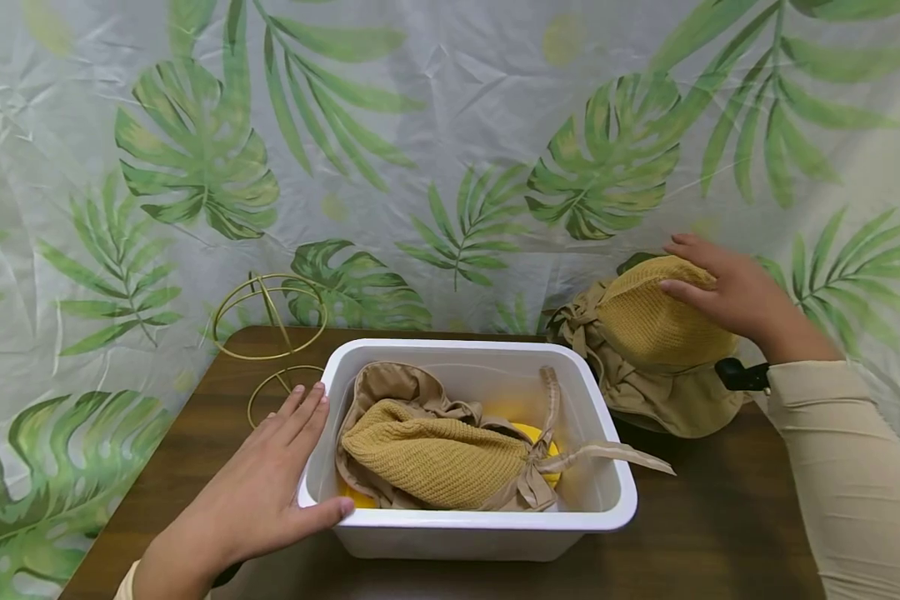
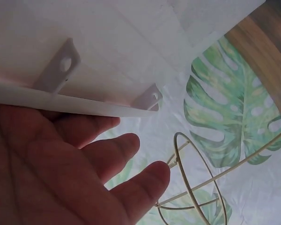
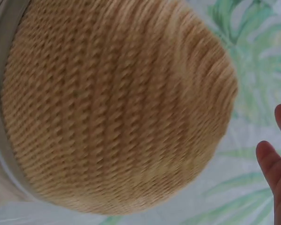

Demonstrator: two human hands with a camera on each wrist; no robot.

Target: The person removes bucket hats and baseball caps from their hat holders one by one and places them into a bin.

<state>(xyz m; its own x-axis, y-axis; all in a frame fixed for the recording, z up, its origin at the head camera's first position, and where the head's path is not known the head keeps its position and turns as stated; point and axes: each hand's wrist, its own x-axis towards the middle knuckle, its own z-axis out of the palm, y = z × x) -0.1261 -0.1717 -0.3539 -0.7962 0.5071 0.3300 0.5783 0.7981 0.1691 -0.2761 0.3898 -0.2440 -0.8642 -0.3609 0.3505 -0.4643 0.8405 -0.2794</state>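
We're seeing the left hand (image 1: pixel 258 479) resting straight-fingered on the white tub (image 1: pixel 465 540), left end; right hand (image 1: pixel 742 293), unclenched, is extending beside the yellow-crowned hat (image 1: pixel 648 329), far right.

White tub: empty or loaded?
Loaded: a mustard hat lies inside the white tub, partly covering something yellow; one tie crosses the rim.
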